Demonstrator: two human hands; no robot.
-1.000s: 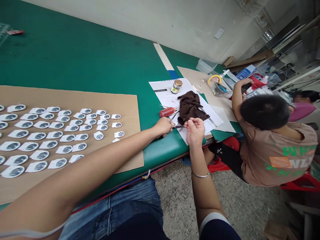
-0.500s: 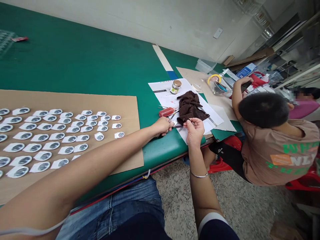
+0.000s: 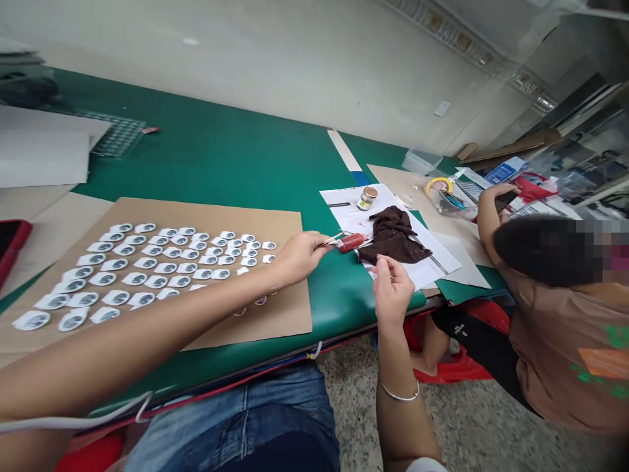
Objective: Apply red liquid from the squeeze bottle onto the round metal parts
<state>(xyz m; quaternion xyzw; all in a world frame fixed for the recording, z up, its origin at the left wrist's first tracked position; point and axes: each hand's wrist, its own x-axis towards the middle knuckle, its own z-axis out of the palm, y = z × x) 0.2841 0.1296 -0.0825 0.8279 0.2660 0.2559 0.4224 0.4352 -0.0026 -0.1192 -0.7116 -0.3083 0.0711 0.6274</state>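
My left hand (image 3: pixel 301 257) is closed on thin metal tweezers (image 3: pixel 331 240), whose tips point right, near a red-handled tool (image 3: pixel 350 242). Close to the front edge of a crumpled dark brown cloth (image 3: pixel 393 236), my right hand (image 3: pixel 393 288) is closed in a pinch; what it holds is too small to make out. The cloth and the red handle rest on printed white paper (image 3: pixel 339 208). Rows of white pieces with oval grey eye-like prints (image 3: pixel 115 298) lie on a brown cardboard sheet (image 3: pixel 289 308) under and beyond my left forearm.
A small lidded jar (image 3: pixel 366 198) stands on the paper. Further right are a clear plastic box (image 3: pixel 421 161), yellow tape (image 3: pixel 439 186) and a seated person (image 3: pixel 555 354) holding a dark object. A red-edged device (image 3: pixel 12 246) lies at the far left.
The view has swung left, showing more of the cardboard. My left hand has drawn away from the cloth and my right hand, and the tweezers now show clearly. My right hand remains pinched.
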